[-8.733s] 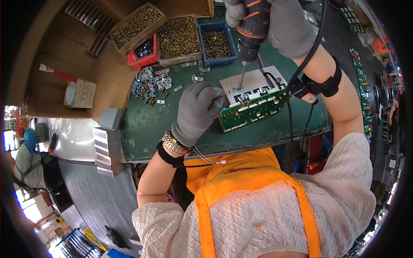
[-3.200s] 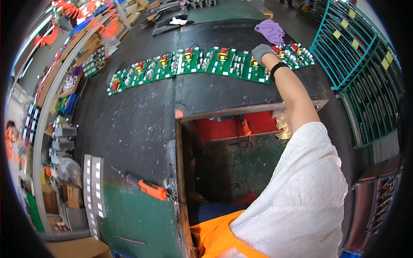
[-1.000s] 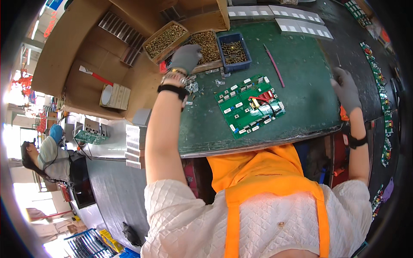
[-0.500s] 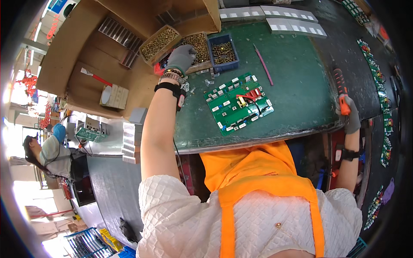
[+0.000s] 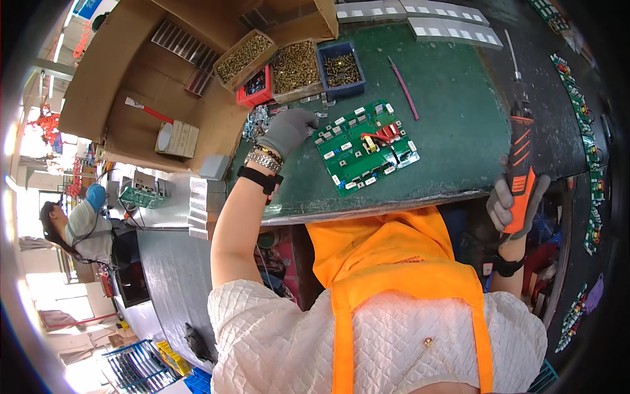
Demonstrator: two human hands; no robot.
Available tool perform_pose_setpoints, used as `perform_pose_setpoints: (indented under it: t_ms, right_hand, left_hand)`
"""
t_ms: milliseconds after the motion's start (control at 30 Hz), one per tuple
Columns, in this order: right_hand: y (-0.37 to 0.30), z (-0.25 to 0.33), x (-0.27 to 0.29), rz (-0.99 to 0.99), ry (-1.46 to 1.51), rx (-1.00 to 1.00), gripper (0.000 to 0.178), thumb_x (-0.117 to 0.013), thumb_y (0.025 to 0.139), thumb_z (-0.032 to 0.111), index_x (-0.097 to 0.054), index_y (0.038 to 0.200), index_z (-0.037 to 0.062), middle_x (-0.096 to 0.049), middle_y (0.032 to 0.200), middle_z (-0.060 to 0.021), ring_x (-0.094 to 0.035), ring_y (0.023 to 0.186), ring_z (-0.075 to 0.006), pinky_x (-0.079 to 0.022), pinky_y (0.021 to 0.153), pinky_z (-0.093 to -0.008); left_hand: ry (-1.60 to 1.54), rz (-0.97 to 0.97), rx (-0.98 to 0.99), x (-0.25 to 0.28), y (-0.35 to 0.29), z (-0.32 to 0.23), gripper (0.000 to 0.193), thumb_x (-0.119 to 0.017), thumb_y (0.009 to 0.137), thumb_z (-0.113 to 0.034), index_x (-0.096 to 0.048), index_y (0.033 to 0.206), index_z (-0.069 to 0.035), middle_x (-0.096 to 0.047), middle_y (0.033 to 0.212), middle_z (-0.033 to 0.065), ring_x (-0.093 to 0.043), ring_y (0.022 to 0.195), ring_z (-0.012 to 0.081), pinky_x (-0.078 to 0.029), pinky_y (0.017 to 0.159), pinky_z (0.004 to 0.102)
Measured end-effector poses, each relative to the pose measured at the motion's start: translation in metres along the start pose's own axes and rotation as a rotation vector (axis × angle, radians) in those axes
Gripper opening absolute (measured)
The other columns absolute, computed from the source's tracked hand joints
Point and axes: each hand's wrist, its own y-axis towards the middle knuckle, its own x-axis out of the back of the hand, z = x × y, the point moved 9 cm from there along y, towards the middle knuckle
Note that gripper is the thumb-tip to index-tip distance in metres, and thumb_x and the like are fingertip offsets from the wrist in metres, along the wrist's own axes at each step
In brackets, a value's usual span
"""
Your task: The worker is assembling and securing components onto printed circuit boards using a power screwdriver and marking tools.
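A green circuit board [image 5: 357,156] with white blocks, a yellow part and red and black wires lies on the bench. Over its upper left corner is my left hand [image 5: 289,133] in a grey glove, fingers drawn together; whatever they pinch is hidden. Small clear and metal pieces [image 5: 256,123] lie beside that wrist. At the bench's right front edge, my right hand [image 5: 518,205], also gloved, is closed around an orange and black electric screwdriver [image 5: 522,148]. Its long thin bit points away from me.
Behind the board stand a tray of brass-coloured screws [image 5: 295,65], a tilted second tray [image 5: 246,59], a blue bin [image 5: 341,70] and a red bin [image 5: 254,87]. A purple pen-like stick [image 5: 403,88] lies right of them. A cardboard box [image 5: 98,79] stands left. Another person [image 5: 82,226] sits far left.
My left hand has left the screw trays and come nearer, to the board's upper left corner. My right hand has come a little toward me, and the screwdriver now stands more in full view.
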Motion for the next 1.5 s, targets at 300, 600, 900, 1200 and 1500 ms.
perform_pose_setpoints:
  t_ms: [300, 600, 900, 1200, 1500]
  right_hand:
    - [0.012, -0.063, -0.040, 0.079, 0.426, -0.254, 0.080, -0.056, 0.090, 0.059, -0.027, 0.145, 0.0082, -0.050, 0.074, -0.0091, -0.045, 0.043, -0.0152, -0.039, 0.038, -0.0287]
    - [-0.010, -0.105, -0.056, -0.058, 0.073, -0.563, 0.090, -0.076, 0.077, 0.052, -0.033, 0.139, 0.0039, -0.058, 0.083, -0.0116, -0.059, 0.056, -0.0184, -0.048, 0.048, -0.0284]
    - [-0.012, -0.114, -0.065, 0.064, -0.794, -0.931, 0.087, -0.091, 0.055, 0.016, -0.046, 0.128, 0.0033, -0.058, 0.086, -0.0021, -0.053, 0.072, -0.0098, -0.047, 0.065, -0.0267]
    - [-0.017, -0.112, -0.065, 0.099, -0.958, -1.020, 0.091, -0.090, 0.061, 0.025, -0.043, 0.136, 0.0022, -0.059, 0.091, -0.0036, -0.058, 0.080, -0.0117, -0.050, 0.073, -0.0281]
    - [-0.016, -0.101, -0.047, 0.097, -1.010, -0.960, 0.084, -0.087, 0.067, 0.024, -0.042, 0.135, 0.0014, -0.058, 0.099, -0.0040, -0.056, 0.085, -0.0123, -0.049, 0.078, -0.0285]
  left_hand:
    - [-0.100, -0.028, -0.168, 0.005, -0.009, -0.010, 0.018, -0.068, 0.077, -0.007, -0.068, 0.096, -0.007, -0.069, 0.093, 0.0112, -0.066, 0.087, 0.0292, -0.052, 0.077, 0.0374]
    - [-1.281, -0.439, -0.023, 0.048, -0.075, -0.042, 0.017, -0.069, 0.080, -0.002, -0.057, 0.092, -0.004, -0.062, 0.087, 0.0039, -0.058, 0.079, 0.0126, -0.049, 0.072, 0.0275]
    - [-2.031, -0.413, -0.373, 0.027, -0.122, -0.078, 0.023, -0.077, 0.082, -0.020, -0.065, 0.100, -0.013, -0.053, 0.083, -0.0006, -0.042, 0.064, 0.0103, -0.034, 0.059, 0.0249]
    - [-2.034, -0.303, -0.417, 0.026, -0.116, -0.089, 0.023, -0.077, 0.081, -0.019, -0.065, 0.100, -0.013, -0.047, 0.073, -0.0018, -0.044, 0.062, 0.0103, -0.035, 0.057, 0.0251]
    - [-1.374, -0.354, 0.058, 0.040, -0.114, -0.074, 0.021, -0.076, 0.078, -0.006, -0.064, 0.094, 0.003, -0.063, 0.081, 0.0075, -0.059, 0.067, 0.0141, -0.047, 0.060, 0.0269]
